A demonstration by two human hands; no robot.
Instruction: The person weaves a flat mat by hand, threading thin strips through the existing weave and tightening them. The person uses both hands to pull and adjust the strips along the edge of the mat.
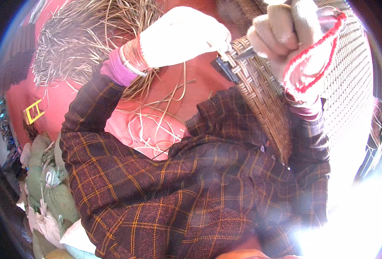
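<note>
Both my hands wear pale knitted gloves. My left hand [186,36] is closed at the upper end of a brown woven wicker piece [264,95], with a thin strand pinched at the fingertips. Across that edge, my right hand [281,32] has its fingers curled in a grip. A grey metal tip [245,54] shows just below those fingers; the rest of this tool is hidden. A small dark object [224,70] sits against the wicker edge under my left fingertips; its kind is unclear. The wicker piece tapers down toward my lap.
A large heap of loose flat strands [83,47] lies on the red floor [173,99] at the far left, with stray strands nearer. A big woven wicker surface [348,60] stands on the right. Filled sacks [48,185] and a yellow frame-shaped object [34,112] are at left.
</note>
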